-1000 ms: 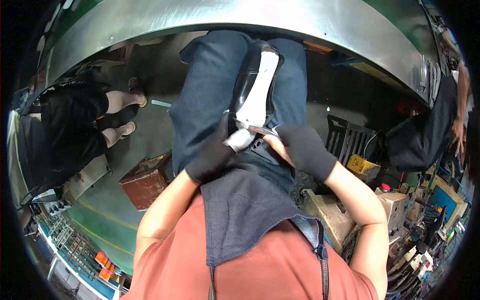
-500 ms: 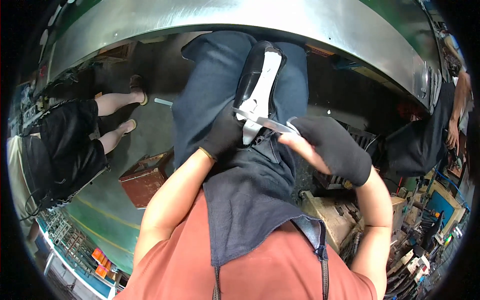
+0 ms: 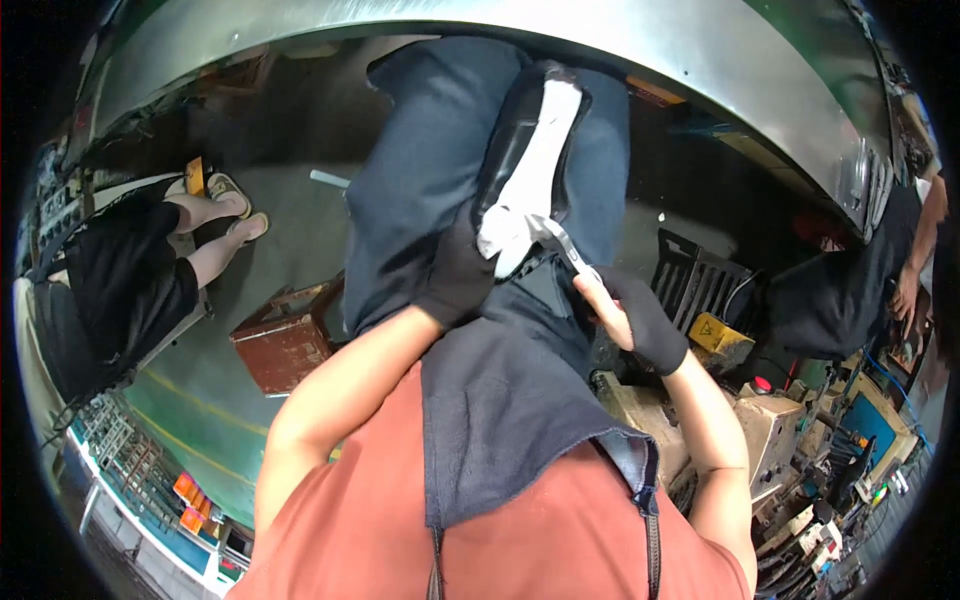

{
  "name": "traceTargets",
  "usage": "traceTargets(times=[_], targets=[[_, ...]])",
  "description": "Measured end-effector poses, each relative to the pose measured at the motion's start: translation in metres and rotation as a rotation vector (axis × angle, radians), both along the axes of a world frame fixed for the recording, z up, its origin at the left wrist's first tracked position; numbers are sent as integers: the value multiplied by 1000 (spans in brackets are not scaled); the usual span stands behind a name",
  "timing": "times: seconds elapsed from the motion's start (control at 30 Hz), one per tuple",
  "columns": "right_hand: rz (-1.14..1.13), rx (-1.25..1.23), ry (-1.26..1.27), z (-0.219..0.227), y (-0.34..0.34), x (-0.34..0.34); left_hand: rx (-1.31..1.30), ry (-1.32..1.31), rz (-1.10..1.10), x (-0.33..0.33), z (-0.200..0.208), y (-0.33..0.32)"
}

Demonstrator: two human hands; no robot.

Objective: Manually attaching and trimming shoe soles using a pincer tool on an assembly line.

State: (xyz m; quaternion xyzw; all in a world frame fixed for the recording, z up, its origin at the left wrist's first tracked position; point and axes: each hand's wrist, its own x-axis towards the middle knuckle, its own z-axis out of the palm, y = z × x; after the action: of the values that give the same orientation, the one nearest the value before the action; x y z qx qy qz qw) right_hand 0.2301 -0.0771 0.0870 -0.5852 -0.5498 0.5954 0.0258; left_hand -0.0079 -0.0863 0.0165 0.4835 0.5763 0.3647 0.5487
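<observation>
Shoe (image 3: 540, 140) lies on the thighs (image 3: 420, 150), left hand (image 3: 458, 268) at its near end, knife (image 3: 565, 245) in right hand (image 3: 645, 322)! Bench (image 3: 500, 18) ahead, stool (image 3: 283, 352) left!

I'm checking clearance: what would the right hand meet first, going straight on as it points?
Led by its metal tool, the right hand would probably meet the white strip on the black shoe; depth is unclear.

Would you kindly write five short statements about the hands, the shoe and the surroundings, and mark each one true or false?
1. The right hand holds a metal tool. True.
2. The left hand is at the near end of the black shoe. True.
3. The shoe's upward face is entirely black. False: a white strip runs along it.
4. The shoe lies on the floor. False: it lies over the person's legs.
5. A brown box stands on the person's left. True.
</observation>
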Motion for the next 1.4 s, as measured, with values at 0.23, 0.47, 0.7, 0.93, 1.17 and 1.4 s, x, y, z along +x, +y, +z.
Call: traceTargets(times=[0.23,0.47,0.7,0.93,1.17,1.4], targets=[[551,705,279,78,30,-74,220,131,-210,-2,26,-26],[569,699,59,30,29,-43,693,687,-644,-32,-25,-22],[530,637,-135,-4,22,-26,-46,97,-189,-14,-4,-15],[421,450,-19,-10,17,-18,66,246,-178,-26,33,-10],[-218,171,122,29,-23,45,363,118,9,-108,154,59],[-293,185,206,25,-28,7,521,503,-53,21,3,38]])
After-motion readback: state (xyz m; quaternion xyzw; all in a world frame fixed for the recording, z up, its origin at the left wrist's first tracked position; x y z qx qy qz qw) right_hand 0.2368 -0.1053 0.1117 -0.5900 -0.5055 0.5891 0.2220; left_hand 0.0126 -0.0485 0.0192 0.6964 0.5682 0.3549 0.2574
